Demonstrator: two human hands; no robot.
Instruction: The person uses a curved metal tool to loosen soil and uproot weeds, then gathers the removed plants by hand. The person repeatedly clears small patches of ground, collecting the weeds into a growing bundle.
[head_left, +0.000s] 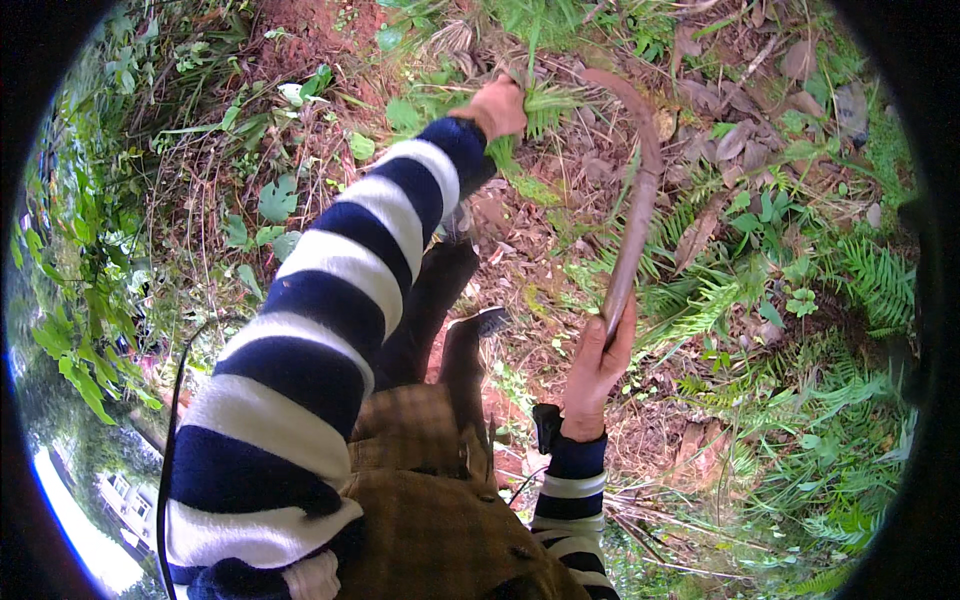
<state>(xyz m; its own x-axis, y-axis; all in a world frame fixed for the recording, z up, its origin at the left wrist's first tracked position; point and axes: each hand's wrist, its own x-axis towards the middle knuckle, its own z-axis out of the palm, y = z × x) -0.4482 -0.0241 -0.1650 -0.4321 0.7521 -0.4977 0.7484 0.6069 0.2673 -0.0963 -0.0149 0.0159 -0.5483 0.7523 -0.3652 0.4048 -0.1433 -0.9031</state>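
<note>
My left hand (501, 106), at the upper middle, is closed around a bunch of green grass and fern stems (551, 105), whose leaves stick out on both sides of the fist. Lower and to the right, my right hand (600, 367) holds the lower end of a long, brown, hooked tool, seemingly a sickle (643, 180). Its curve rises away from the hand and bends left, so that the tip lies just right of the gripped grass. Where handle and blade meet cannot be made out. A black strap or device (547, 427) sits at my right wrist.
Dry leaves (739, 139) and reddish soil cover the sloping ground. Ferns (877, 285) grow at the right, leafy shrubs (75, 322) at the left. My shoe (491, 321) and dark trouser legs show below the left hand. A pale building (127, 506) stands far off at lower left.
</note>
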